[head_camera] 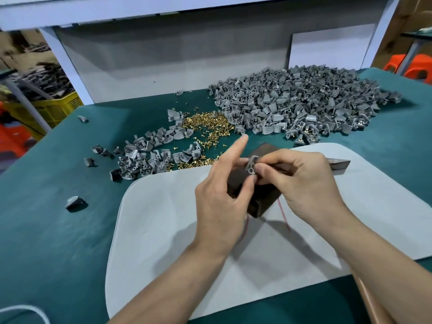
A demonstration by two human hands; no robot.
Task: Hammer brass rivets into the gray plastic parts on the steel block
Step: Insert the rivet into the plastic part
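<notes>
Both hands are holding one gray plastic part (253,163) just above the steel block (259,202).

**Left hand** (219,197): The thumb and a curled finger are pinching the near-left edge of the part. The index finger (238,147) is sticking straight out, away from the part, and is touching nothing.

**Right hand** (306,183): The thumb and index fingertip are clamping the right side of the part. The remaining fingers are curling under the palm. Whether they are gripping anything else cannot be told.

**Part position**: The part is sitting between the two sets of fingertips. Its face with the round holes is turning toward the camera.

**Below the fingers**: The steel block is lying directly under the fingertips, partly covered by both hands. It is resting on a pale gray mat (163,218). A red cord (283,215) is trailing out from the block on the near side of the right fingers.

**Beside the fingers**: A hammer head (339,165) is showing just past the right knuckles, lying over the mat.

**Beyond the fingers**: Brass rivets (210,127) are lying scattered on the green table cover (58,230), just past the left index fingertip. A large heap of gray parts (304,101) is lying well beyond the right fingers. A smaller cluster of parts (152,157) is lying to the left of the left fingers.
</notes>
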